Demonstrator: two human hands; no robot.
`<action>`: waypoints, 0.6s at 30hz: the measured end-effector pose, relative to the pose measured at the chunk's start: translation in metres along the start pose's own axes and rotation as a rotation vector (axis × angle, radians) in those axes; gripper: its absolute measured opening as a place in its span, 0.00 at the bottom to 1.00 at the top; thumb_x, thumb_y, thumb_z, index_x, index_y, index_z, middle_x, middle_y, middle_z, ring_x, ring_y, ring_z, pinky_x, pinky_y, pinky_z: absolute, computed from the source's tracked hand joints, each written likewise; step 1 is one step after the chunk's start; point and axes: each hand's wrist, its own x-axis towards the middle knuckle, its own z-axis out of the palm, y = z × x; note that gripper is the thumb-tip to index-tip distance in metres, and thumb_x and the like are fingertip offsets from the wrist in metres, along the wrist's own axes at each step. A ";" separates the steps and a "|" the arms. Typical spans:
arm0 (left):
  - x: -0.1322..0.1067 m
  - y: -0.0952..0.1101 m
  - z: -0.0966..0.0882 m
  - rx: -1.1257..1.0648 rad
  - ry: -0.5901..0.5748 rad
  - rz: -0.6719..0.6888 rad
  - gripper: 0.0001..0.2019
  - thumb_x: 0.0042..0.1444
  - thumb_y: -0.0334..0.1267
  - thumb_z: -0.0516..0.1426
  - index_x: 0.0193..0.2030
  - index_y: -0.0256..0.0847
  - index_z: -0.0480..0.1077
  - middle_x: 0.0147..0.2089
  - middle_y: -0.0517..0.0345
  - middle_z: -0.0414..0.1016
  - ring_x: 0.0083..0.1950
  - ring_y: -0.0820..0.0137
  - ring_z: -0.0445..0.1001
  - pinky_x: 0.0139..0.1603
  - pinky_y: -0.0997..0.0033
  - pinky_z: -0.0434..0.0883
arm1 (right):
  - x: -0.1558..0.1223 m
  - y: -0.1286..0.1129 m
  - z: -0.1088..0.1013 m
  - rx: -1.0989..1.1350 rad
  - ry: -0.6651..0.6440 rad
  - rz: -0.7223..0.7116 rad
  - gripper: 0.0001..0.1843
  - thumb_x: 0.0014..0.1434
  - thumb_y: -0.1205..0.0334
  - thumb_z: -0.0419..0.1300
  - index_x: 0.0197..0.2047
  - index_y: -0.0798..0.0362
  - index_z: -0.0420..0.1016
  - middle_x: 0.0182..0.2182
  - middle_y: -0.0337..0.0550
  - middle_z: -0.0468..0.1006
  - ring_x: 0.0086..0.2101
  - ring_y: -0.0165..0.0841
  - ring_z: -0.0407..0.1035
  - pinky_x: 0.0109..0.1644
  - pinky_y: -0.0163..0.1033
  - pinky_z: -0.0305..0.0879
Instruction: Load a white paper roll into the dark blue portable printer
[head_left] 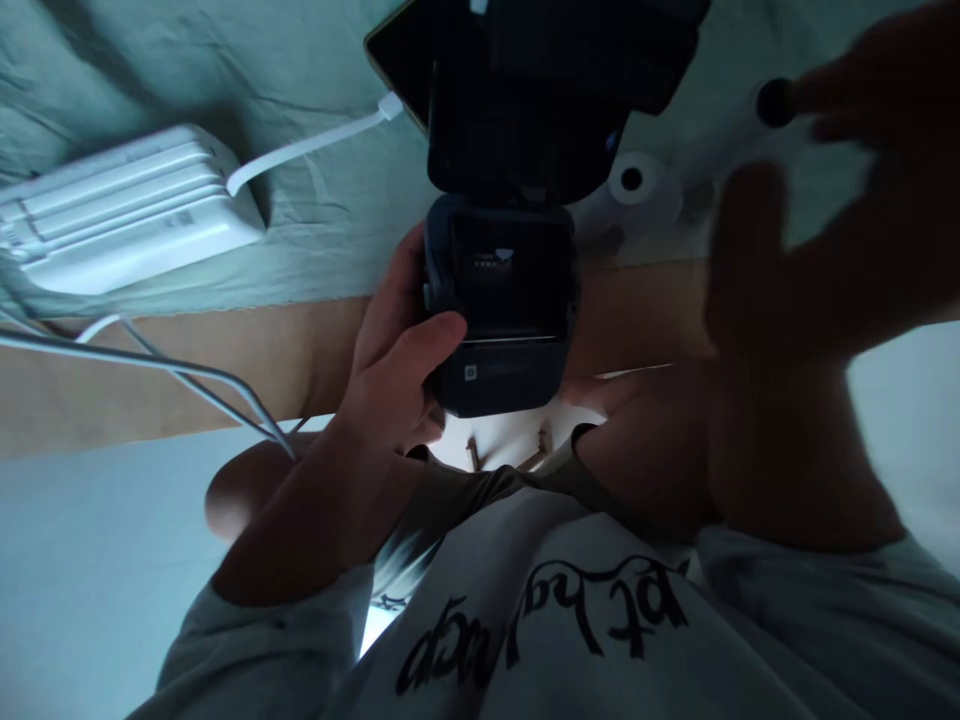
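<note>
My left hand (397,350) is wrapped round the left side of a small dark blue device (502,300), thumb across its front. The device's lid (525,110) stands flipped open above it. My right hand (810,230) hovers close to the camera at the right, blurred and dark, fingers spread, touching nothing I can make out. A white paper roll (634,180) lies on the green cloth just right of the open lid. A small dark round thing (775,102) shows by my right fingertips; whether the fingers hold it is unclear.
A white power bank (120,210) lies at the left on the green cloth (315,210), its white cable (307,145) running to a dark flat phone or tablet (397,60) behind the lid. More white cables (150,365) cross a brown wooden edge (112,385).
</note>
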 end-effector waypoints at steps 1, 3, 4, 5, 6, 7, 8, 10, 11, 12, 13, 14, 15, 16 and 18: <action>0.000 0.000 0.000 -0.005 -0.012 0.007 0.31 0.48 0.31 0.52 0.60 0.35 0.51 0.34 0.55 0.73 0.25 0.73 0.72 0.18 0.76 0.69 | 0.001 0.007 -0.002 -0.031 0.103 0.019 0.19 0.56 0.58 0.53 0.49 0.59 0.68 0.45 0.42 0.71 0.44 0.24 0.68 0.47 0.30 0.63; -0.001 -0.001 0.001 -0.006 -0.010 0.013 0.31 0.48 0.31 0.52 0.60 0.36 0.51 0.35 0.54 0.74 0.23 0.72 0.71 0.17 0.75 0.68 | 0.005 0.020 -0.001 -0.132 -0.001 0.147 0.24 0.55 0.55 0.55 0.53 0.58 0.66 0.49 0.44 0.67 0.46 0.26 0.66 0.47 0.32 0.63; -0.001 -0.002 0.001 -0.002 -0.002 0.011 0.31 0.47 0.31 0.52 0.60 0.36 0.51 0.35 0.54 0.74 0.23 0.72 0.71 0.17 0.75 0.68 | 0.007 0.026 0.002 -0.159 -0.077 0.194 0.25 0.53 0.57 0.56 0.53 0.60 0.65 0.49 0.47 0.66 0.48 0.27 0.65 0.50 0.32 0.62; -0.001 -0.002 0.002 0.005 0.014 0.005 0.31 0.47 0.31 0.52 0.60 0.36 0.51 0.35 0.54 0.74 0.24 0.73 0.72 0.18 0.75 0.69 | 0.009 0.030 0.005 -0.185 -0.137 0.230 0.25 0.52 0.59 0.57 0.52 0.61 0.66 0.49 0.50 0.65 0.48 0.28 0.64 0.51 0.33 0.62; 0.000 -0.002 0.002 0.010 0.024 0.005 0.31 0.47 0.31 0.52 0.60 0.36 0.52 0.35 0.54 0.73 0.25 0.73 0.72 0.19 0.76 0.69 | 0.011 0.034 0.008 -0.198 -0.152 0.238 0.24 0.50 0.61 0.58 0.50 0.63 0.67 0.48 0.51 0.65 0.48 0.28 0.63 0.52 0.33 0.62; 0.000 -0.002 0.002 0.010 0.029 0.002 0.30 0.46 0.31 0.52 0.60 0.36 0.53 0.36 0.54 0.73 0.26 0.74 0.72 0.21 0.76 0.70 | 0.012 0.036 0.010 -0.206 -0.141 0.227 0.22 0.50 0.63 0.58 0.48 0.63 0.68 0.47 0.52 0.65 0.47 0.27 0.63 0.53 0.32 0.61; 0.000 -0.001 0.002 0.006 0.025 0.003 0.31 0.46 0.31 0.53 0.59 0.37 0.53 0.36 0.54 0.73 0.27 0.75 0.71 0.22 0.77 0.70 | 0.013 0.038 0.013 -0.206 -0.107 0.205 0.19 0.50 0.64 0.57 0.46 0.62 0.69 0.45 0.51 0.65 0.46 0.26 0.63 0.52 0.32 0.61; 0.001 -0.001 0.001 -0.001 0.022 -0.003 0.31 0.45 0.32 0.54 0.59 0.37 0.54 0.37 0.53 0.72 0.28 0.76 0.71 0.23 0.78 0.70 | 0.013 0.038 0.015 -0.179 -0.060 0.165 0.16 0.51 0.65 0.56 0.44 0.60 0.69 0.45 0.50 0.66 0.44 0.23 0.63 0.49 0.30 0.60; 0.001 -0.001 0.001 -0.003 0.020 -0.006 0.31 0.45 0.32 0.54 0.59 0.38 0.54 0.37 0.53 0.72 0.28 0.76 0.71 0.23 0.78 0.70 | 0.012 0.038 0.015 -0.169 -0.059 0.159 0.17 0.51 0.65 0.56 0.45 0.59 0.69 0.45 0.49 0.66 0.45 0.24 0.63 0.48 0.29 0.60; 0.001 0.000 0.001 -0.005 0.020 -0.014 0.31 0.45 0.32 0.54 0.59 0.38 0.54 0.38 0.53 0.72 0.29 0.76 0.71 0.24 0.78 0.70 | 0.011 0.036 0.014 -0.167 -0.050 0.165 0.18 0.51 0.65 0.56 0.46 0.58 0.68 0.46 0.49 0.66 0.46 0.25 0.63 0.45 0.28 0.60; 0.001 0.000 0.000 -0.007 0.026 -0.016 0.31 0.45 0.32 0.54 0.59 0.38 0.54 0.38 0.53 0.72 0.29 0.76 0.71 0.24 0.78 0.70 | 0.010 0.034 0.014 -0.163 -0.044 0.176 0.20 0.50 0.66 0.56 0.48 0.58 0.68 0.47 0.49 0.66 0.47 0.26 0.63 0.42 0.28 0.59; 0.001 0.000 0.000 -0.007 0.030 -0.016 0.31 0.45 0.32 0.54 0.59 0.39 0.54 0.38 0.53 0.72 0.30 0.76 0.71 0.25 0.78 0.70 | 0.009 0.033 0.013 -0.148 -0.036 0.188 0.22 0.49 0.67 0.57 0.49 0.58 0.67 0.47 0.49 0.66 0.48 0.27 0.62 0.39 0.27 0.58; 0.001 0.001 0.001 -0.007 0.034 -0.020 0.31 0.45 0.32 0.54 0.59 0.39 0.54 0.38 0.54 0.71 0.30 0.76 0.71 0.25 0.79 0.70 | 0.008 0.031 0.012 -0.119 -0.034 0.196 0.22 0.49 0.68 0.56 0.50 0.59 0.66 0.47 0.48 0.66 0.48 0.27 0.63 0.37 0.27 0.58; 0.000 0.001 0.001 -0.010 0.037 -0.028 0.30 0.45 0.32 0.54 0.58 0.39 0.54 0.38 0.54 0.71 0.30 0.76 0.71 0.24 0.79 0.69 | 0.007 0.030 0.012 -0.083 -0.038 0.195 0.22 0.49 0.69 0.55 0.50 0.59 0.66 0.47 0.48 0.66 0.47 0.26 0.63 0.37 0.27 0.58; -0.001 0.002 0.002 -0.017 0.043 -0.032 0.30 0.46 0.31 0.54 0.58 0.39 0.54 0.38 0.54 0.71 0.31 0.76 0.71 0.24 0.80 0.69 | 0.006 0.030 0.014 -0.011 -0.069 0.181 0.20 0.50 0.68 0.54 0.48 0.60 0.66 0.45 0.47 0.66 0.44 0.24 0.64 0.40 0.28 0.59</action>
